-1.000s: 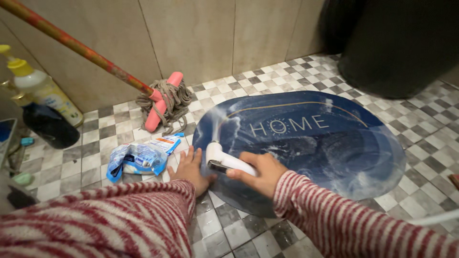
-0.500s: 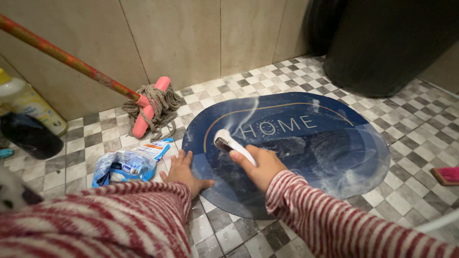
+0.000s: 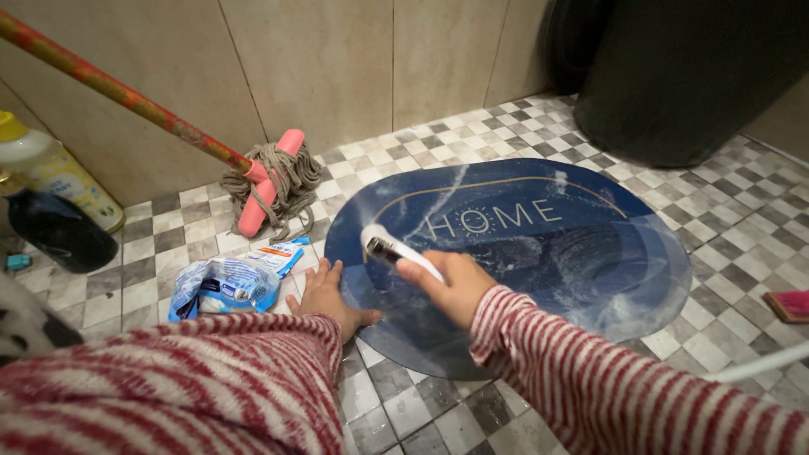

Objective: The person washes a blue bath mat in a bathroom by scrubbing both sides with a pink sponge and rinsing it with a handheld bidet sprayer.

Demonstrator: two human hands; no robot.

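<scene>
A dark blue oval floor mat [image 3: 590, 253] with a gold line and pale lettering lies wet on the checkered tile floor. My right hand [image 3: 451, 285] grips a white hand-held spray nozzle [image 3: 389, 249], which points at the mat; a thin stream of water runs from it across the mat's top left. My left hand [image 3: 327, 293] presses flat on the mat's left edge, fingers spread. Both arms wear red and white striped sleeves.
A blue plastic packet [image 3: 223, 286] lies just left of my left hand. A rope mop [image 3: 270, 187] with a red-orange handle leans at the wall. Bottles [image 3: 50, 202] stand at far left. A large black bin [image 3: 691, 76] stands at back right. A pink object [image 3: 792, 305] sits at the right edge.
The nozzle has swung from spraying the mat's left edge toward its upper middle, and the water stream now reaches further right. My left hand stays planted on the mat's edge.
</scene>
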